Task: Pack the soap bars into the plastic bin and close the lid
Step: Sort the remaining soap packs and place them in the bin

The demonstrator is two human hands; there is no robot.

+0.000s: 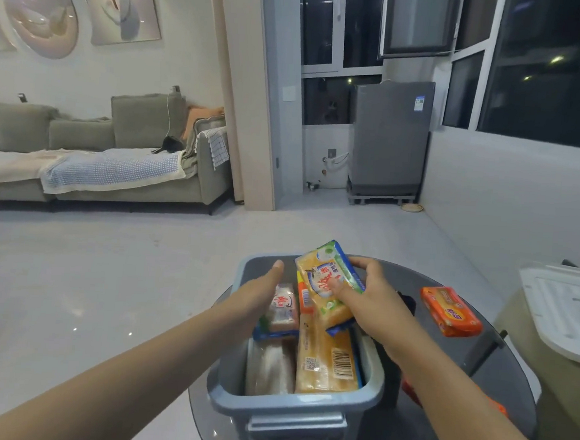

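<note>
I take the bin (294,405) as my landmark: grey, open-topped, on the dark round table (443,368), with several wrapped bars already lying flat inside it. My right hand (376,298) holds a yellow soap bar (327,286) above the bin's far half, thumb on the top face and fingers curled round its right edge, clamped on the pack. The bar's long axis runs from near-right to far-left, tilted, and crosswise to the long yellow bars below it. My left hand (259,296) hovers over the bin's left side, fingers straight and together, holding nothing; it is beside the bar, not touching it. I judge the bar must turn to fit. An orange bar (451,312) lies right of the bin, nearer my right hand. The white lid (563,314) rests farther right, off the table.
</note>
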